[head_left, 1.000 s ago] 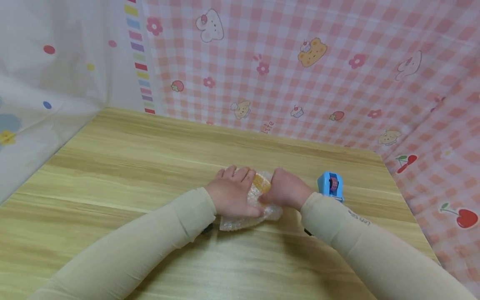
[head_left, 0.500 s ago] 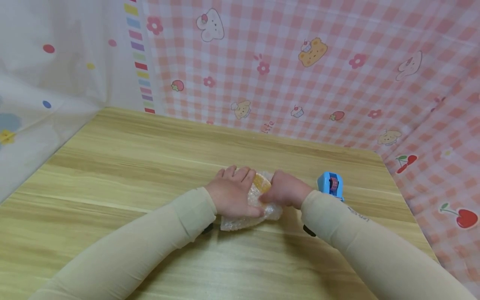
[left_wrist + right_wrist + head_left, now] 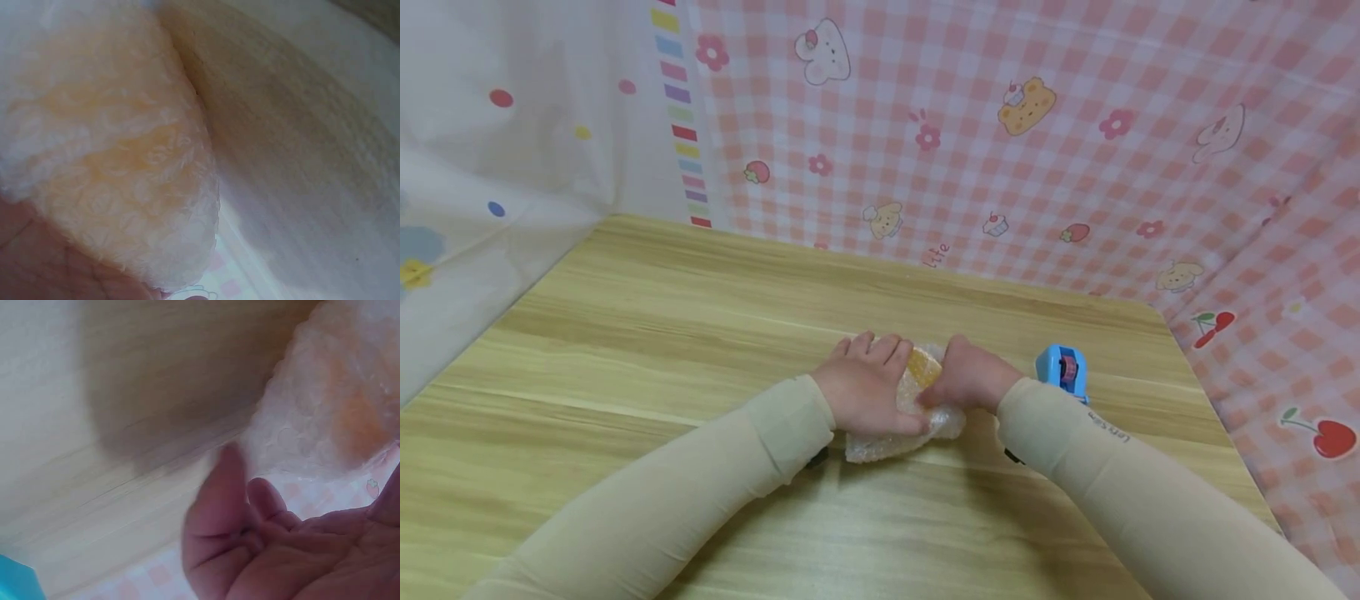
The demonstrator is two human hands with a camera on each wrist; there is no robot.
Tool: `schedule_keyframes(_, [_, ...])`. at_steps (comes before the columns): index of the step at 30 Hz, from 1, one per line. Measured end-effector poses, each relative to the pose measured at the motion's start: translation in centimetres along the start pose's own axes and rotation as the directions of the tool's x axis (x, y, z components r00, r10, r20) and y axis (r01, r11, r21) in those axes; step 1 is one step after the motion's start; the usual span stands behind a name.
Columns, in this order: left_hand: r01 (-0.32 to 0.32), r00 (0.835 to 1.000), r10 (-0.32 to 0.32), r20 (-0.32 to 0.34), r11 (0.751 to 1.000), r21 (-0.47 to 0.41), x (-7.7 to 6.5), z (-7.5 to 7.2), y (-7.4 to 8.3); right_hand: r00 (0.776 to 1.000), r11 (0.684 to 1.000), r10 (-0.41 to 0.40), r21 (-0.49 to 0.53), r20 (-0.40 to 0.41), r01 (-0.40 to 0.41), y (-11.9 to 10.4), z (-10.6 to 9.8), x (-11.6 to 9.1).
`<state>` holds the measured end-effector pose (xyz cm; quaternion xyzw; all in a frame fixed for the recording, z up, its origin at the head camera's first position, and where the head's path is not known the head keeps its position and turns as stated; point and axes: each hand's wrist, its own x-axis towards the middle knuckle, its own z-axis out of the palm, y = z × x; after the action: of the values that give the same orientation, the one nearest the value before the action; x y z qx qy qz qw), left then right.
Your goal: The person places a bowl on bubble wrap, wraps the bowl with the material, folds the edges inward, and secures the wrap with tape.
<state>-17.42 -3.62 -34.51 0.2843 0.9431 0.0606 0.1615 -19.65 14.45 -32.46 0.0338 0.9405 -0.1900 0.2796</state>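
A bundle of bubble wrap [image 3: 887, 446] lies on the table between my hands, with something yellow-orange [image 3: 923, 365] showing through it. My left hand [image 3: 863, 390] rests flat over the bundle's left part, fingers extended and thumb pointing right across the wrap. From the other side my right hand [image 3: 973, 377] grips the wrap's right edge, thumb on top and fingers bent. In the left wrist view, the palm [image 3: 56, 262] lies against the bubbly plastic. The right wrist view has the bent outer fingers [image 3: 215, 506] beside the wrap. What is inside is mostly hidden.
A blue tape dispenser [image 3: 1062, 371] with a pink roll stands just beyond my right wrist. The wood-grain table [image 3: 662, 308] ends against a pink checked cloth [image 3: 962, 175] at the back and right, and a white dotted sheet [image 3: 505, 150] on the left.
Both hands keep their places on the bubble wrap. My right forearm and wrist have turned slightly, and the wrap's near left corner has shifted a little to the right.
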Motion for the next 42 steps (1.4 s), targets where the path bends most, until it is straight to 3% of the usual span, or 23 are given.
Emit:
schedule_keyframes(6, [0.002,1.0,-0.002,0.004,1.0,0.009,0.1,0.0,0.0,0.999,0.993,-0.022,-0.12,-0.035,0.017,0.1,0.1,0.2])
schedule_keyframes(10, [0.001,1.0,-0.001,0.006,1.0,0.01,0.0,0.0,0.1,0.999,0.987,-0.052,-0.156,-0.012,0.049,0.3,0.2,0.5])
schedule_keyframes(35, [-0.004,1.0,0.004,0.012,1.0,0.002,0.1,-0.1,0.0,0.996,0.986,-0.056,-0.152,0.073,0.066,0.3,0.2,1.4])
schedule_keyframes(42, [-0.035,0.999,0.036,-0.037,0.999,0.02,0.0,-0.2,-0.3,0.996,0.989,-0.052,-0.133,0.074,0.062,0.3,0.4,1.5])
